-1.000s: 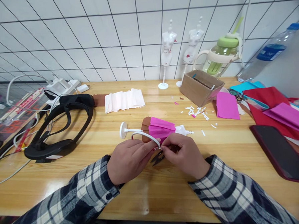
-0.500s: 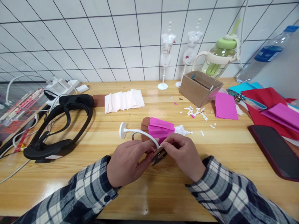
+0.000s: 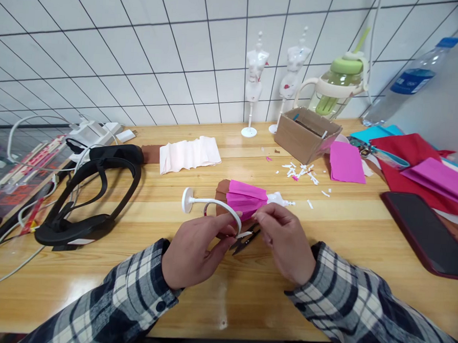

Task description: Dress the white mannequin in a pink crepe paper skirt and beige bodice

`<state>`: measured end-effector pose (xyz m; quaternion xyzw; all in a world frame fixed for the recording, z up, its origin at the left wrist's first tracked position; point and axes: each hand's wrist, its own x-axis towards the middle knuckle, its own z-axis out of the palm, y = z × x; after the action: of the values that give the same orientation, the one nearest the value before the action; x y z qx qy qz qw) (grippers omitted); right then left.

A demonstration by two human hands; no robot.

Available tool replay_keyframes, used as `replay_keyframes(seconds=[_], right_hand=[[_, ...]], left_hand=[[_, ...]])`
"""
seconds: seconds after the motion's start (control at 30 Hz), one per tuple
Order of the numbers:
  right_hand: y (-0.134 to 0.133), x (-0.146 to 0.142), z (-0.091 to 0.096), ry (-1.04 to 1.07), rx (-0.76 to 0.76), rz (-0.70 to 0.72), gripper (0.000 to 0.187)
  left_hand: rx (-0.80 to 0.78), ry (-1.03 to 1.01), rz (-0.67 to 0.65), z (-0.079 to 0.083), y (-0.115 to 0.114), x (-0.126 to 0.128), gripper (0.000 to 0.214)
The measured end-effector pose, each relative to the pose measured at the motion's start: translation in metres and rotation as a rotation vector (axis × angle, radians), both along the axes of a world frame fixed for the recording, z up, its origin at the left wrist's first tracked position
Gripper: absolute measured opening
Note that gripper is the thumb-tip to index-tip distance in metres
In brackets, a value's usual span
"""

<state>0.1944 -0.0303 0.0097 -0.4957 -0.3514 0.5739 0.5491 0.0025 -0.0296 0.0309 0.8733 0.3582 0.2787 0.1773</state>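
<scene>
My left hand (image 3: 196,249) is closed on a roll of white tape (image 3: 233,213), held upright with its ring facing me. A short loose tape end (image 3: 244,235) sticks out from the roll toward the right. My right hand (image 3: 288,244) is pinched just right of that end, apart from it; whatever lies between its fingertips is too small to make out. Behind both hands a small white dress-form mannequin (image 3: 276,198) lies on its side, wearing a pleated magenta paper skirt (image 3: 247,193) over a brown layer (image 3: 222,189). Dark scissors (image 3: 244,245) lie beneath the hands, partly hidden.
Two mannequins (image 3: 253,83) stand by the tiled wall, beside a cardboard box (image 3: 302,139) and a green-lidded jug (image 3: 343,75). White scraps (image 3: 301,171) litter the table (image 3: 222,304). A black headset (image 3: 91,225) and pleated paper (image 3: 191,157) lie left; a phone (image 3: 429,235) lies right.
My right hand has drawn slightly right, away from the tape roll, and the loose tape end now shows between the hands. The left hand still holds the roll.
</scene>
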Motion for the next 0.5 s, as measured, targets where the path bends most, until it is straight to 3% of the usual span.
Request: replay_keyframes(seconds=[0.07,0.17,0.23,0.37,0.5], right_hand=[[0.007,0.008,0.002,0.09,-0.033,-0.063,0.015],[0.016,0.019,0.006,0.178,-0.074,-0.051,0.018],[0.019,0.023,0.007,0.212,-0.084,-0.035,0.022],[0.019,0.023,0.007,0.266,-0.108,-0.025,0.028],[0.018,0.021,0.007,0.282,-0.131,-0.026,0.031]], left_hand=[[0.036,0.0,-0.027,-0.001,-0.001,0.0,0.03],[0.094,0.019,0.016,0.003,0.003,-0.005,0.025],[0.168,0.041,0.15,0.01,0.01,-0.014,0.019],[0.278,0.117,0.578,0.022,0.037,-0.046,0.022],[0.183,0.301,0.699,0.013,0.064,-0.079,0.035]])
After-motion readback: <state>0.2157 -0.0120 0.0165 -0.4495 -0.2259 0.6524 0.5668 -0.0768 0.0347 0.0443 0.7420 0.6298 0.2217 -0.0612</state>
